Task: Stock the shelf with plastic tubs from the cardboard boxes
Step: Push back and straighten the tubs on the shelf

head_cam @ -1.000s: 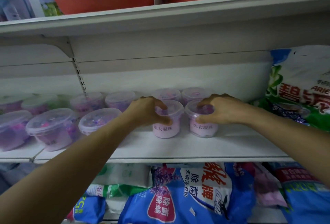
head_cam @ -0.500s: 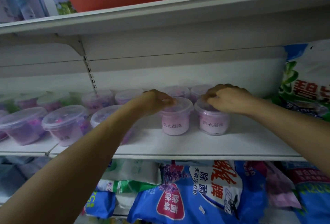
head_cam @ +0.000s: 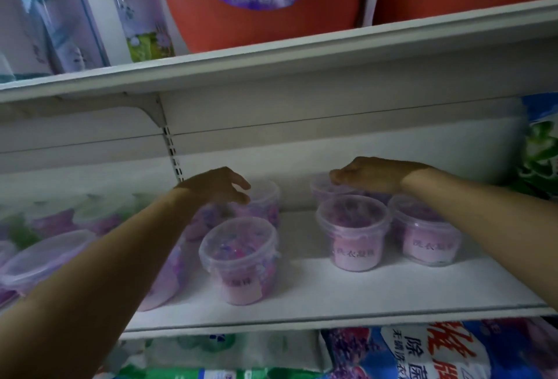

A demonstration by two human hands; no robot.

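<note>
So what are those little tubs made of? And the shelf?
The tubs look like thin clear plastic: you can see the purple stuff right through them, and their tops shine a little. The shelf looks like painted metal, since it is smooth and white with a thin folded front edge, but the picture alone can't prove that.

Left hand (head_cam: 216,185) and right hand (head_cam: 371,174) released the front tubs (head_cam: 353,233) (labelled pair) and reached rearward.
</note>
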